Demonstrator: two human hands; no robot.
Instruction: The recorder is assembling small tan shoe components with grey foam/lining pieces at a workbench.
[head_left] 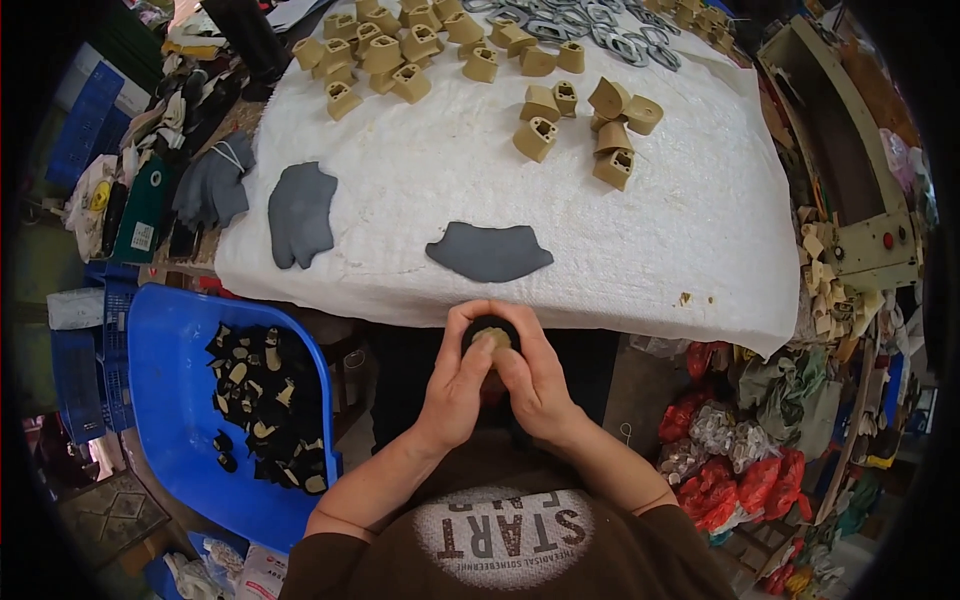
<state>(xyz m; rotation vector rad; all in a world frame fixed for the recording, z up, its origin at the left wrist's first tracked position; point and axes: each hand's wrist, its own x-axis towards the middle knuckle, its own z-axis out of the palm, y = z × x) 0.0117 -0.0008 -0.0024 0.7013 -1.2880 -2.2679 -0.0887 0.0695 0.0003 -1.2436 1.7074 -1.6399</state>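
Just off the near edge of the table, my left hand (453,390) and my right hand (541,385) are closed around a shoe heel (489,325). Dark material wraps its outside, and a beige face shows in the middle. Both thumbs press on that face, while my fingers curl round the far side and hide much of the heel. Beyond my hands, a dark grey cut piece (489,252) lies flat on the white cloth (390,200). More such pieces lie in a stack (301,215) farther left.
Bare beige heels (383,55) are heaped at the far side, with several (613,168) nearer on the right. Grey metal loops (628,45) lie behind them. At my left stands a blue tub (165,390) holding many dark-covered heels (262,400). Red plastic bags (745,490) lie at right.
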